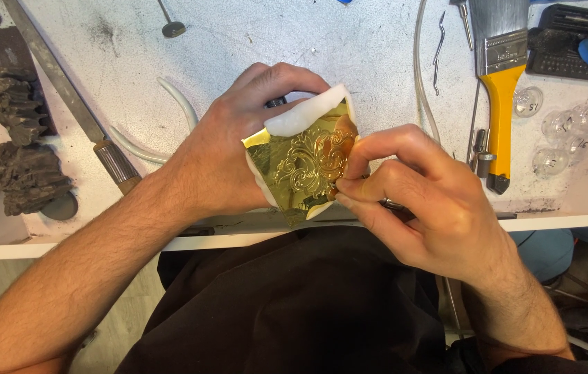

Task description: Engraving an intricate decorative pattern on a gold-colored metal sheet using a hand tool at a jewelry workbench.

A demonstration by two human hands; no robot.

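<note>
My left hand (235, 149) grips a white ornamental piece (304, 114) from behind and holds it tilted over the front edge of the white workbench (349, 48). A sheet of gold leaf (301, 166) lies over the piece, and a raised scroll pattern shows through it. My right hand (418, 201) is pinched at the right edge of the gold sheet, with fingertips pressing the foil onto the relief. A small tool seems to sit in that pinch, but it is mostly hidden.
A yellow-handled flat brush (501, 76) lies at the right. Beside it are several clear glass bulbs (564, 135) and a black tray (571, 41). A long metal file (65, 90) crosses the left side. Dark carved fragments (17, 145) sit at the far left. A clear tube (422, 69) curves down the bench.
</note>
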